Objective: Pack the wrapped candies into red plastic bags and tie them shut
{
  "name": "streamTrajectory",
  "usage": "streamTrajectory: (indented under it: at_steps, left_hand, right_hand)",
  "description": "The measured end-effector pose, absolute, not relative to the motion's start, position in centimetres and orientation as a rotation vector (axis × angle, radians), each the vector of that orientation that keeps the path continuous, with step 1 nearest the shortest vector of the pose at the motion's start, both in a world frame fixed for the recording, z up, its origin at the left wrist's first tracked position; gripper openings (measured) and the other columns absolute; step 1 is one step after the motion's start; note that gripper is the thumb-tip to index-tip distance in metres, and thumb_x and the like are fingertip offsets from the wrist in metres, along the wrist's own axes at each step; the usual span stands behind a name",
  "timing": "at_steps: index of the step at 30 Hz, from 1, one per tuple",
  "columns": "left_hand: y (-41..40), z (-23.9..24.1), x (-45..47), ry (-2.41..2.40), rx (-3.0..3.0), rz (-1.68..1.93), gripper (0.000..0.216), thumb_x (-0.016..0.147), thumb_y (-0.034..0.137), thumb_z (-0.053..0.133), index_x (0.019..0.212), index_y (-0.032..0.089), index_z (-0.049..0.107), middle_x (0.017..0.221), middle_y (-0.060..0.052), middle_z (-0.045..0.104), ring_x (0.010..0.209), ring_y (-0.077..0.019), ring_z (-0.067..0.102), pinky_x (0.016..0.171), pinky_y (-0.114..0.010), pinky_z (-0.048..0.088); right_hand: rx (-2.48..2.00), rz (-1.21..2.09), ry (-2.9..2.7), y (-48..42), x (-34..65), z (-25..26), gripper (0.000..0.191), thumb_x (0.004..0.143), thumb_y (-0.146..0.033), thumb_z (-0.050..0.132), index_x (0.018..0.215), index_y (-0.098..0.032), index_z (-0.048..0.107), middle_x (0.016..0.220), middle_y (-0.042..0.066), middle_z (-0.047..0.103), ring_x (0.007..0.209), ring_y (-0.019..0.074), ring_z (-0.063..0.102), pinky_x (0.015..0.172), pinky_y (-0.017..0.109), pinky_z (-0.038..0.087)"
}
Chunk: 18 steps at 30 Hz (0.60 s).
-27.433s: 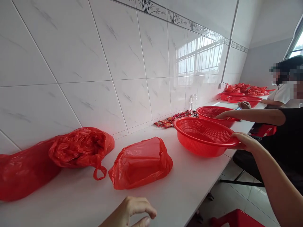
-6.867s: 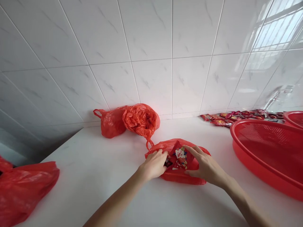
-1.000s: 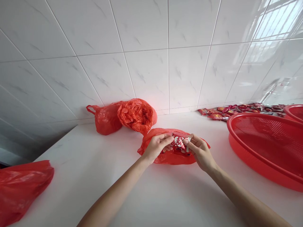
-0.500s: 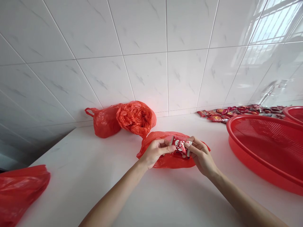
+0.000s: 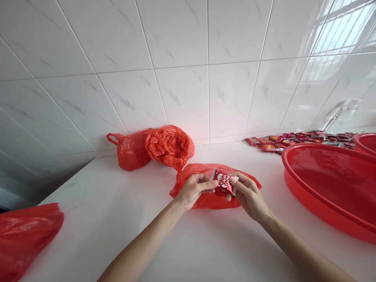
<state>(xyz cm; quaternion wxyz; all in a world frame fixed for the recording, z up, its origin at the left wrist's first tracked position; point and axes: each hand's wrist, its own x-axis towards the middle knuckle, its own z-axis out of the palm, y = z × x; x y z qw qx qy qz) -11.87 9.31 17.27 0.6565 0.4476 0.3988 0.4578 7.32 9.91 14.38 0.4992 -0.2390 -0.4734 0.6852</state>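
Note:
Between my two hands is a small red packet [image 5: 223,181] with white lettering and pale crimped ends, like a wrapped sweet or snack. My left hand [image 5: 194,189] pinches its left end with thumb and fingers. At the other end, my right hand [image 5: 248,192] grips it, thumb on the front and fingers behind. Both hands hover over a red plastic bag [image 5: 216,203] that lies spread on the white counter. What lies inside that bag is mostly hidden by my hands.
A tied red bag [image 5: 132,152] and a crumpled red bag [image 5: 170,147] stand against the tiled wall. Another red bag [image 5: 28,239] is at the left edge. To the right sit a large red basket [image 5: 326,188], part of a second basket [image 5: 366,141], and many red packets [image 5: 270,147].
The packet has tilted slightly between my fingers, and my right fingers have shifted a little on it. The view has moved very slightly; all else stays put.

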Motion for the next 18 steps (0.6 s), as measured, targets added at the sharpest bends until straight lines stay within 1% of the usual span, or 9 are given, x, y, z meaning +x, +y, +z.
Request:
streamTrajectory:
  at_steps: [4, 9, 12, 14, 18]
  left_hand:
    - [9.22, 17.37, -11.83, 0.878, 1.059, 0.962, 0.035, 0.062, 0.042, 0.09, 0.06, 0.015, 0.067, 0.062, 0.0, 0.061, 0.063, -0.0111, 0.053, 0.069, -0.027, 0.044]
    - [9.26, 17.29, -11.59, 0.818, 0.971, 1.006, 0.04, 0.06, 0.036, 0.091, 0.05, 0.016, 0.058, 0.057, 0.001, 0.058, 0.061, -0.0106, 0.051, 0.066, -0.026, 0.043]
    - [9.27, 17.23, -11.36, 0.785, 0.907, 1.023, 0.039, 0.06, 0.033, 0.092, 0.05, 0.016, 0.058, 0.055, 0.001, 0.057, 0.058, -0.0099, 0.051, 0.064, -0.025, 0.043]
    - [9.28, 17.15, -11.24, 0.789, 0.869, 1.032, 0.038, 0.06, 0.031, 0.091, 0.05, 0.016, 0.058, 0.056, 0.001, 0.057, 0.057, -0.0092, 0.05, 0.062, -0.025, 0.042]
    - [9.3, 16.89, -11.09, 0.801, 0.818, 1.037, 0.033, 0.06, 0.029, 0.091, 0.052, 0.015, 0.062, 0.057, 0.001, 0.057, 0.056, -0.0084, 0.05, 0.062, -0.024, 0.042]
  right_hand:
    - [-0.569, 1.651, -1.176, 10.15, 7.32, 13.99, 0.022, 0.089, -0.041, 0.071, 0.087, -0.02, 0.067, 0.076, 0.0, 0.065, 0.058, 0.0117, 0.061, 0.06, 0.025, 0.053]
    - [-0.583, 1.668, -1.155, 9.9, 7.19, 13.97, 0.028, 0.088, -0.043, 0.071, 0.077, -0.019, 0.063, 0.069, 0.0, 0.062, 0.059, 0.0127, 0.06, 0.058, 0.026, 0.054]
    - [-0.587, 1.682, -1.16, 9.66, 7.1, 14.19, 0.028, 0.086, -0.046, 0.072, 0.084, -0.019, 0.067, 0.073, 0.002, 0.066, 0.06, 0.0142, 0.061, 0.058, 0.028, 0.055]
    - [-0.586, 1.689, -1.162, 9.61, 7.06, 14.32, 0.028, 0.083, -0.046, 0.076, 0.088, -0.019, 0.069, 0.071, 0.002, 0.067, 0.058, 0.0136, 0.06, 0.057, 0.028, 0.055]
    - [-0.61, 1.726, -1.141, 9.69, 7.09, 14.47, 0.03, 0.078, -0.045, 0.081, 0.086, -0.018, 0.069, 0.067, 0.002, 0.068, 0.053, 0.0118, 0.057, 0.053, 0.026, 0.052]
